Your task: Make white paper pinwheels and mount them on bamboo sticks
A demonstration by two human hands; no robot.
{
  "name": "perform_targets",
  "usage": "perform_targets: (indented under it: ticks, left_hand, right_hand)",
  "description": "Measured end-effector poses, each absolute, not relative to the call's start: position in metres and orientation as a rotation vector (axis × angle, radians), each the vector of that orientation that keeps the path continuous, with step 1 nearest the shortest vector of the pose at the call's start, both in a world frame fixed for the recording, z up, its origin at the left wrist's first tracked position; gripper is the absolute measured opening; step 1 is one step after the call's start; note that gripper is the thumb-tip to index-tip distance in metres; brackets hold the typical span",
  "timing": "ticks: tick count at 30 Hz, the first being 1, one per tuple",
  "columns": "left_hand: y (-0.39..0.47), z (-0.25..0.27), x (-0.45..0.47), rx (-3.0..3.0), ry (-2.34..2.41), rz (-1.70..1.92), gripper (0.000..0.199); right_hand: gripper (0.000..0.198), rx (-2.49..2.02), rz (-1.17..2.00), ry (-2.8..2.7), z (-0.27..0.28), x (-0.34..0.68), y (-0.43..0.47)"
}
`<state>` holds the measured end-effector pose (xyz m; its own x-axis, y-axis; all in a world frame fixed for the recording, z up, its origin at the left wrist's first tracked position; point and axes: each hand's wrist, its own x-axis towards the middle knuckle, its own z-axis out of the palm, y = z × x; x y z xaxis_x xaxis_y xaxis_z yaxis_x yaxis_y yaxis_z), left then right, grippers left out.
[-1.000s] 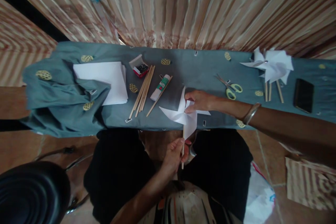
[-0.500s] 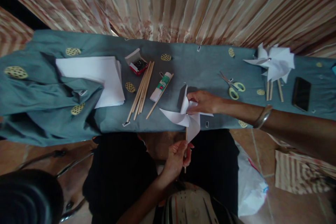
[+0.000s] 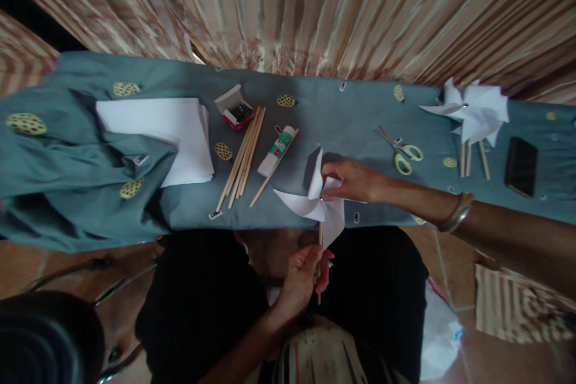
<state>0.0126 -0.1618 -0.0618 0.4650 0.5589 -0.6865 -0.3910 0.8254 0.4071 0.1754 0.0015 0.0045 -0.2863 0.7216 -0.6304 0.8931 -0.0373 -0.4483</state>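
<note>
A white paper pinwheel (image 3: 310,207) on a thin wooden stick (image 3: 320,233) is held over the front edge of the cloth-covered table. My left hand (image 3: 308,270) is closed around the stick below the blades. One blade lies under the fingers of my right hand (image 3: 348,181), which pinch the paper close to the pin at the centre. Finished-looking pinwheels (image 3: 477,108) lie together at the far right, their sticks pointing toward me. Left of my hands, a glue stick (image 3: 276,151) rests beside a single stick.
Scissors (image 3: 400,150) with yellow-green handles and a dark phone (image 3: 521,166) are on the right. Several wooden sticks (image 3: 243,159), an open small red box (image 3: 236,111) of dark pins and a stack of white paper (image 3: 180,144) occupy the left. A curtain (image 3: 288,6) hangs behind the table (image 3: 342,114).
The view has shifted slightly. Both hands keep nearly the same hold on the pinwheel, and the things on the table have stayed in place.
</note>
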Motion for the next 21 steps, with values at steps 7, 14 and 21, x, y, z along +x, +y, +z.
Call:
perform_targets:
  ticks: [7,14,21]
  left_hand:
    - [-0.163,-0.058,0.012,0.225,0.941,0.650,0.056]
    - [-0.159,-0.050,0.016,0.227,0.956,0.679,0.057]
    - [-0.158,-0.052,0.017,0.231,0.974,0.696,0.059]
  right_hand:
    - [0.025,1.758,-1.153,2.105,0.009,0.176,-0.007]
    - [0.034,1.919,-0.998,2.394,0.005,0.196,-0.035]
    - [0.031,1.535,-0.226,2.966,0.001,0.195,-0.110]
